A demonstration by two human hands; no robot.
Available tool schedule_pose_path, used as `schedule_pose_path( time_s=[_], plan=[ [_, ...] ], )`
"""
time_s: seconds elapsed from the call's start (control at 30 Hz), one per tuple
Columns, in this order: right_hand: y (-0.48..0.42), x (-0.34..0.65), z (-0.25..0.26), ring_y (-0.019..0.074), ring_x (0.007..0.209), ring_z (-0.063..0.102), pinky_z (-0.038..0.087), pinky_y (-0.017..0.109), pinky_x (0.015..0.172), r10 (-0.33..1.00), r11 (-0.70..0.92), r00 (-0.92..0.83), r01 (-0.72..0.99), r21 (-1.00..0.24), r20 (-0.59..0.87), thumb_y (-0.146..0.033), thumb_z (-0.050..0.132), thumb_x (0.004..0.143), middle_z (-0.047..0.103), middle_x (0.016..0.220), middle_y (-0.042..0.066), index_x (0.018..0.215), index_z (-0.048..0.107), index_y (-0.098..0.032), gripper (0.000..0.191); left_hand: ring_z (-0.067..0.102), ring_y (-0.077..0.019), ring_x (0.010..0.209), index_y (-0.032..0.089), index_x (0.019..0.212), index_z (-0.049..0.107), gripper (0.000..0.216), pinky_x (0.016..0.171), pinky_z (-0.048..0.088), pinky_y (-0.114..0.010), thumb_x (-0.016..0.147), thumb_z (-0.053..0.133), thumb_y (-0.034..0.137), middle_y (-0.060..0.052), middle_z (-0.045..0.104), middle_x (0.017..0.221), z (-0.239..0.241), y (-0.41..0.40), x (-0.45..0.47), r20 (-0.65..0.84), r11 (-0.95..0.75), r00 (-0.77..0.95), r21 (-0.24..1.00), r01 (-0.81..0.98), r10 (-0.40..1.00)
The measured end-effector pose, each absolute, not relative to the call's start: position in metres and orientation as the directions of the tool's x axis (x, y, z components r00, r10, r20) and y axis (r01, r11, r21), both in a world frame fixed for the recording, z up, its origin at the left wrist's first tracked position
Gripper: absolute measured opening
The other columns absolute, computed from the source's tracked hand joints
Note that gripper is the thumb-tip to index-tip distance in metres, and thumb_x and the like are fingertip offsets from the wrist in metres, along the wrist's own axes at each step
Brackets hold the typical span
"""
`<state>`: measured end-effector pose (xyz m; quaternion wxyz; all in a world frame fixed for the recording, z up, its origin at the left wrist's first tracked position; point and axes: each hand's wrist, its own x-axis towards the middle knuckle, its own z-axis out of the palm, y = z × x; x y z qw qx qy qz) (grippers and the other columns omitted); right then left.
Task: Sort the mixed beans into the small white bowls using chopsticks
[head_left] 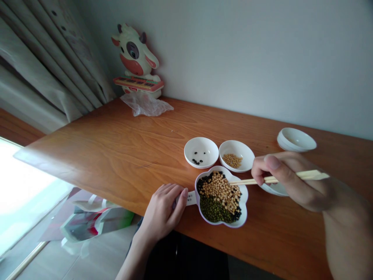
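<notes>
A flower-shaped white dish (244,213) near the table's front edge holds mixed black, yellow and green beans. My right hand (291,179) grips wooden chopsticks (250,181), their tips reaching over the dish's far right rim. My left hand (163,210) rests on the table edge, fingertips on a small white label (191,198) beside the dish. Behind the dish stand two small white bowls: the left bowl (201,146) holds several black beans, the right bowl (236,147) holds yellow beans. Part of another white bowl (275,189) shows under my right hand.
Stacked white bowls (295,139) sit at the far right near the wall. A cow-shaped toy (136,60) and a crumpled clear plastic bag (145,105) stand at the back left corner. Curtains (43,58) hang on the left. Bags (90,221) lie on the floor below the table.
</notes>
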<state>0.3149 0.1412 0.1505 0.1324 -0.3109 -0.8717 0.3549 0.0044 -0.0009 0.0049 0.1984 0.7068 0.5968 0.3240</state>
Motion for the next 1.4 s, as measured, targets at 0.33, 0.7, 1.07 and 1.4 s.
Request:
schedule_pose_path(
  time_s=[0.33,0.7,1.07,1.4],
  plan=[
    [0.141,0.323,0.152,0.0156,0.058,0.050,0.039,0.034,0.057,0.614,0.595,-0.787,0.415,-0.689,0.056,-0.065,0.029,0.113,0.060,0.066,0.001,0.079,0.064,-0.024,0.065,0.057,-0.0202,0.076,0.023,0.085,0.052,0.034,0.076,0.041,-0.035,0.117,0.043,0.031,-0.002,0.063,0.081,0.002,-0.002,0.003,0.218,-0.209,0.082,0.664,0.718,0.973],
    [0.144,0.320,0.143,0.0172,0.068,0.055,0.042,0.035,0.066,0.601,0.584,-0.799,0.443,-0.680,-0.004,-0.057,0.032,0.115,0.063,0.075,0.001,0.085,0.062,-0.025,0.054,0.057,-0.0200,0.075,0.023,0.085,0.052,0.035,0.076,0.041,-0.035,0.117,0.043,0.032,-0.002,0.063,0.081,0.003,0.000,0.005,0.221,-0.205,0.074,0.663,0.720,0.972],
    [0.140,0.315,0.148,0.0168,0.067,0.053,0.041,0.035,0.066,0.574,0.583,-0.819,0.409,-0.702,0.000,-0.055,0.033,0.115,0.061,0.075,0.001,0.085,0.061,-0.022,0.052,0.057,-0.0201,0.074,0.023,0.085,0.052,0.035,0.076,0.041,-0.035,0.117,0.043,0.032,-0.002,0.063,0.080,0.003,0.000,0.005,0.225,-0.209,0.075,0.662,0.720,0.971],
    [0.141,0.313,0.145,0.0167,0.068,0.054,0.042,0.034,0.066,0.582,0.589,-0.813,0.430,-0.684,-0.011,-0.054,0.033,0.116,0.063,0.075,0.000,0.084,0.060,-0.024,0.051,0.058,-0.0201,0.075,0.023,0.085,0.052,0.035,0.076,0.042,-0.036,0.117,0.043,0.032,-0.002,0.063,0.080,0.005,-0.002,0.005,0.230,-0.213,0.075,0.663,0.718,0.970]
  ],
)
